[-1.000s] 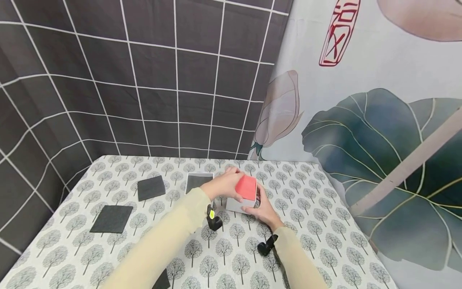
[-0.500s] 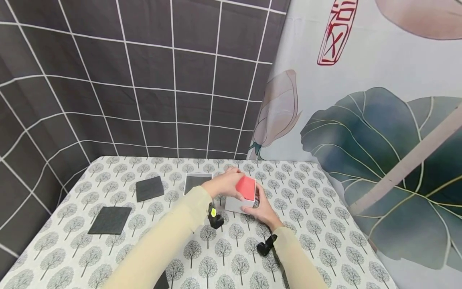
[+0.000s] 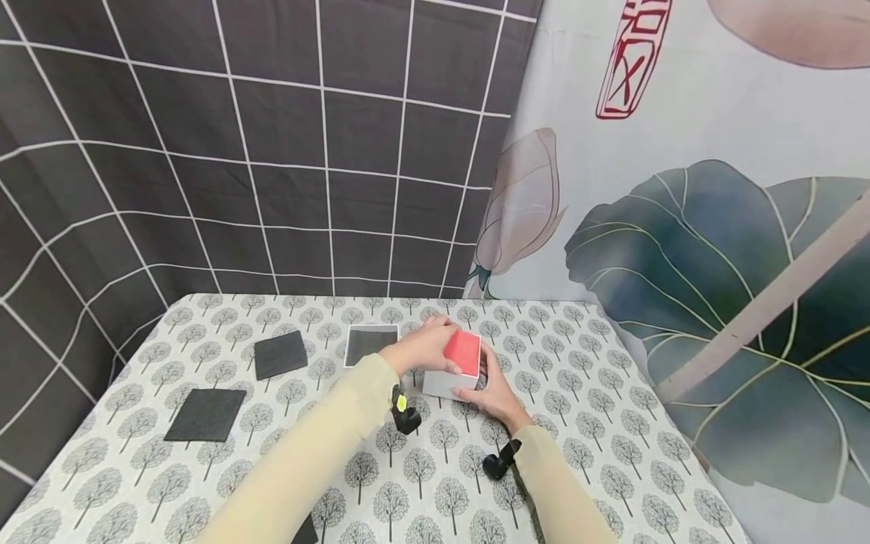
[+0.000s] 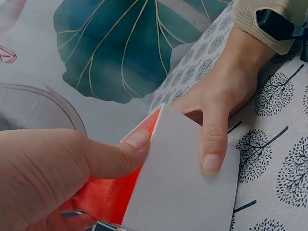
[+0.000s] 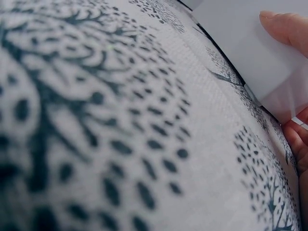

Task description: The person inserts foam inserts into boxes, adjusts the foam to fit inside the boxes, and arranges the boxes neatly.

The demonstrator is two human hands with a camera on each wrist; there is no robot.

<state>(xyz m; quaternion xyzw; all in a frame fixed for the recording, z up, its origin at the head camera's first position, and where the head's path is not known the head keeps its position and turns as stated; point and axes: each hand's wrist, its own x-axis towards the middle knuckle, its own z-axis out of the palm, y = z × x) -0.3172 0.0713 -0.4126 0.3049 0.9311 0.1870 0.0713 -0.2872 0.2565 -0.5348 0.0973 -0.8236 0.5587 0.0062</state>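
Both hands are on a white box with red showing inside its white rim, at the table's middle right. My left hand reaches over the box from the left. Its thumb lies along the rim where red meets white in the left wrist view, with the other fingers beyond, partly hidden. From the right, my right hand grips the box, thumb flat on the white side and fingers round the far side. In the right wrist view the right thumb lies on a white face of the box.
Left of the box lies a white-rimmed tray or lid with a dark inside, partly behind the left sleeve. Black squares lie further left, and another black piece shows at the bottom. The tree-print cloth covers the table; a grid curtain hangs behind.
The hands keep the same hold on the box, with almost no visible motion. The head view has shifted very slightly.
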